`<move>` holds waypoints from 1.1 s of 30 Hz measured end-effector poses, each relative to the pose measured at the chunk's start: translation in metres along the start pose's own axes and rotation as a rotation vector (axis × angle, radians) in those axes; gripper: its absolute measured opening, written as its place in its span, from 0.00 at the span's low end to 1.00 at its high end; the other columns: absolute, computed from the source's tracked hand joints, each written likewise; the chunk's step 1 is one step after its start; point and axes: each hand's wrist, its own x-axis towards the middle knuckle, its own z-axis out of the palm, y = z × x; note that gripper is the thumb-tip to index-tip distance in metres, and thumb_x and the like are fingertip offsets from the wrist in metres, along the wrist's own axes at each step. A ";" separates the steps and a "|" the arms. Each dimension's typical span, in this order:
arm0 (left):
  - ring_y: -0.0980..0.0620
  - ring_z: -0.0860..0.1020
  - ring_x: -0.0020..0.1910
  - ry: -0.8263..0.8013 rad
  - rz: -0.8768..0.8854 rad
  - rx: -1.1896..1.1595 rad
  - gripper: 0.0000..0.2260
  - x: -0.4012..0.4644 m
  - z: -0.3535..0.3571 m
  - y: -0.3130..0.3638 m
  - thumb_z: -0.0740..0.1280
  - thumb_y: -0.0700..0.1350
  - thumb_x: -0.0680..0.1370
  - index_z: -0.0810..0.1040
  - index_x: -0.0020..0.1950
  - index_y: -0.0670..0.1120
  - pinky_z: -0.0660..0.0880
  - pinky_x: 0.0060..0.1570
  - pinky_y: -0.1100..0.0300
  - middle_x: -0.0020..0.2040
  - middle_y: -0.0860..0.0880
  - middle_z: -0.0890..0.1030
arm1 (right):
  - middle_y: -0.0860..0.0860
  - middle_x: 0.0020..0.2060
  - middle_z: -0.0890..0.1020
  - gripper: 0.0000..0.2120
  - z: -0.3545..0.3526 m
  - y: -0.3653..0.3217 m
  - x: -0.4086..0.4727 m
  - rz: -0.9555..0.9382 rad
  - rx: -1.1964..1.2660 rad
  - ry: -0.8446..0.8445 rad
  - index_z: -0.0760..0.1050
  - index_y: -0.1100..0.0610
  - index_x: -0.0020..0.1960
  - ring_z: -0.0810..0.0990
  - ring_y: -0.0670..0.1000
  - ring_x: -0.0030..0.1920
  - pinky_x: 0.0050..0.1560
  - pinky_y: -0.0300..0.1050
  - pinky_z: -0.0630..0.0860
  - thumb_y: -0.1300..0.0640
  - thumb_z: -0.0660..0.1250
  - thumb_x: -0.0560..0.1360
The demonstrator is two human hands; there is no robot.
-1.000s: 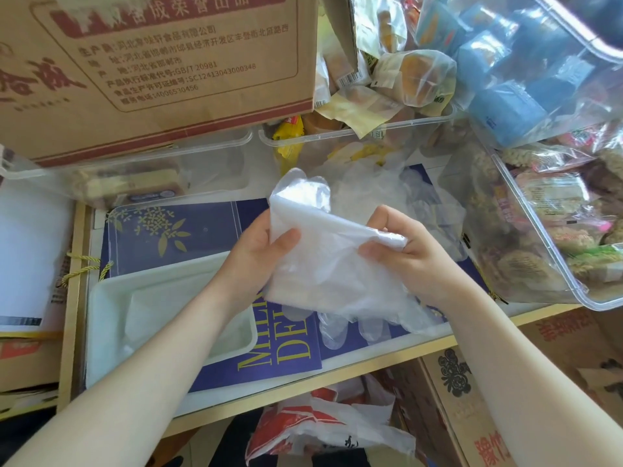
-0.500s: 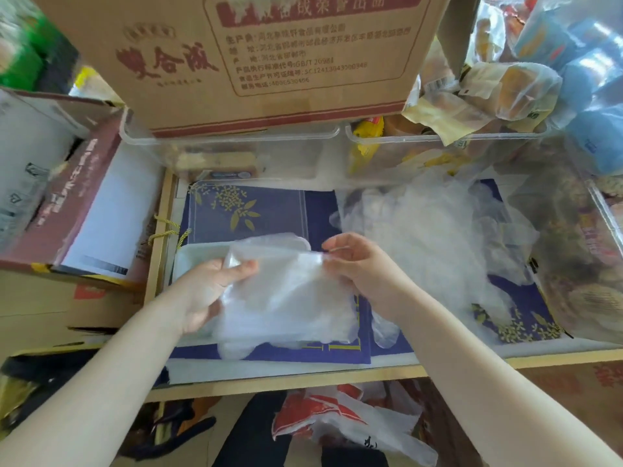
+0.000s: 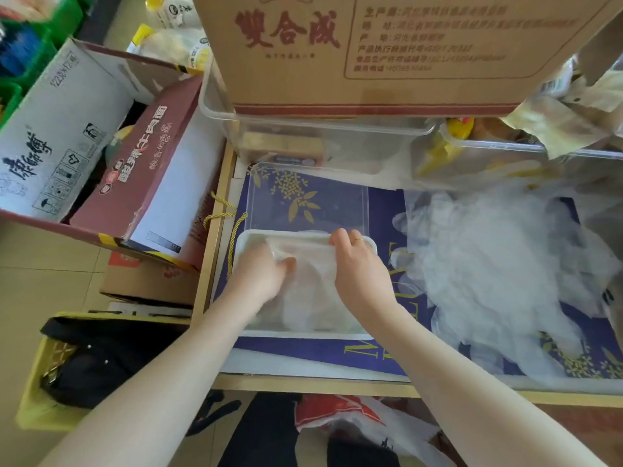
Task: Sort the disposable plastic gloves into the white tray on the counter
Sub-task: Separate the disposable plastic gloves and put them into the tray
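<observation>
Both the left hand (image 3: 261, 278) and right hand (image 3: 357, 264) pinched the folded gloves (image 3: 308, 281) down into the white tray (image 3: 242, 244), the placing step; release and a reach to the loose pile (image 3: 499, 264) appeared next.

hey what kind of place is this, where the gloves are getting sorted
Probably a small shop's counter or stockroom. A printed cardboard carton sits on clear tubs of packaged snacks, an instant-noodle case stands open on the floor, and a loose pile of plastic gloves lies beside the white tray.

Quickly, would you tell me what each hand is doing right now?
Left hand: fingers curled, gripping the folded gloves in the white tray.
Right hand: pinching the same gloves at the far edge.
</observation>
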 end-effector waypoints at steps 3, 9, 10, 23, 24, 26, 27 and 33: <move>0.46 0.77 0.44 0.355 0.317 0.428 0.23 -0.022 -0.002 -0.011 0.71 0.47 0.73 0.70 0.62 0.39 0.73 0.38 0.57 0.50 0.43 0.76 | 0.57 0.52 0.73 0.21 0.009 0.004 -0.002 -0.055 -0.100 0.038 0.67 0.62 0.62 0.72 0.60 0.49 0.32 0.47 0.64 0.73 0.56 0.71; 0.36 0.77 0.57 0.200 0.740 0.736 0.27 -0.023 0.005 -0.032 0.78 0.52 0.64 0.78 0.59 0.44 0.76 0.52 0.44 0.62 0.36 0.76 | 0.53 0.28 0.76 0.17 0.021 0.005 0.000 -0.174 -0.321 0.122 0.73 0.60 0.38 0.76 0.55 0.27 0.23 0.40 0.63 0.68 0.75 0.52; 0.36 0.72 0.64 0.141 0.726 0.793 0.29 -0.018 0.008 -0.035 0.74 0.55 0.67 0.75 0.65 0.45 0.71 0.60 0.43 0.69 0.36 0.69 | 0.53 0.29 0.77 0.17 0.020 0.006 -0.002 -0.193 -0.357 0.138 0.74 0.60 0.38 0.76 0.55 0.28 0.25 0.41 0.68 0.67 0.75 0.53; 0.41 0.76 0.56 0.137 0.626 0.916 0.43 0.003 0.020 -0.031 0.79 0.57 0.58 0.69 0.69 0.46 0.78 0.47 0.50 0.62 0.42 0.74 | 0.55 0.49 0.76 0.19 0.005 0.031 -0.015 -0.450 -0.491 -0.306 0.75 0.58 0.52 0.78 0.54 0.44 0.43 0.45 0.74 0.54 0.75 0.64; 0.41 0.70 0.64 0.127 0.609 0.901 0.42 0.002 0.023 -0.030 0.74 0.58 0.66 0.60 0.74 0.49 0.74 0.55 0.49 0.68 0.42 0.67 | 0.53 0.39 0.78 0.18 0.008 0.030 -0.015 -0.462 -0.520 -0.281 0.78 0.57 0.42 0.78 0.52 0.35 0.36 0.41 0.73 0.53 0.78 0.56; 0.42 0.58 0.71 0.070 0.572 0.940 0.38 -0.001 0.024 -0.029 0.65 0.58 0.75 0.46 0.76 0.52 0.64 0.65 0.50 0.74 0.44 0.54 | 0.48 0.27 0.76 0.15 0.014 0.031 -0.013 -0.496 -0.570 -0.219 0.77 0.54 0.29 0.75 0.49 0.26 0.31 0.38 0.69 0.52 0.79 0.47; 0.42 0.55 0.72 0.047 0.562 0.963 0.37 -0.003 0.023 -0.027 0.62 0.58 0.76 0.43 0.76 0.53 0.62 0.67 0.51 0.74 0.44 0.52 | 0.47 0.24 0.75 0.13 0.016 0.031 -0.013 -0.500 -0.594 -0.173 0.76 0.53 0.26 0.75 0.49 0.26 0.35 0.40 0.68 0.52 0.77 0.47; 0.39 0.69 0.66 0.112 0.616 0.871 0.19 -0.025 0.009 -0.004 0.64 0.45 0.76 0.71 0.67 0.44 0.72 0.58 0.48 0.68 0.40 0.69 | 0.48 0.37 0.80 0.13 -0.008 0.057 -0.017 -0.535 -0.197 0.119 0.80 0.52 0.38 0.78 0.54 0.40 0.44 0.45 0.70 0.50 0.58 0.73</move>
